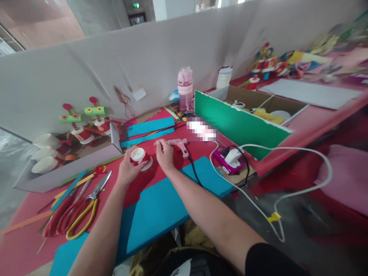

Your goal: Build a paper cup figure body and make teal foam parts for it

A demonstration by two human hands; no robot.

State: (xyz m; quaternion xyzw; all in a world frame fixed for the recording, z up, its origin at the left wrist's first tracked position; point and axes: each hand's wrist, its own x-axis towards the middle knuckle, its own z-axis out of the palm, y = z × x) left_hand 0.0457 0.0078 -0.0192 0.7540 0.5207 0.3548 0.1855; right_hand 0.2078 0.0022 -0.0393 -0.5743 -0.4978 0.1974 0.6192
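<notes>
Just left of the pink glue gun [181, 144], the person's left hand [129, 168] grasps a white cup [138, 154] with a red band, a small green spot showing on its top. The right hand [165, 155], between the cup and the glue gun, is curled in with fingers drawn together; whether it pinches anything small cannot be told.

Farther left of the glue gun, two figures [82, 134] in a low box [74, 167] carry green rolls and red-topped springs above banded cups. Beside them, the cup in hand looks an early stage: its band is on, while no spring or roll shows on it.

The worktop [20, 245] is covered in red. Blue sheets [161, 203] lie on the near side of the glue gun, scissors [100, 186] well to its left, a purple power strip [230, 168] to its right. Beyond it stand a pink bottle [185, 90] and a green-sided box [230, 120], with a pale partition [138, 53] behind. Past that, a green sign [136, 5] glows in the grey room.
</notes>
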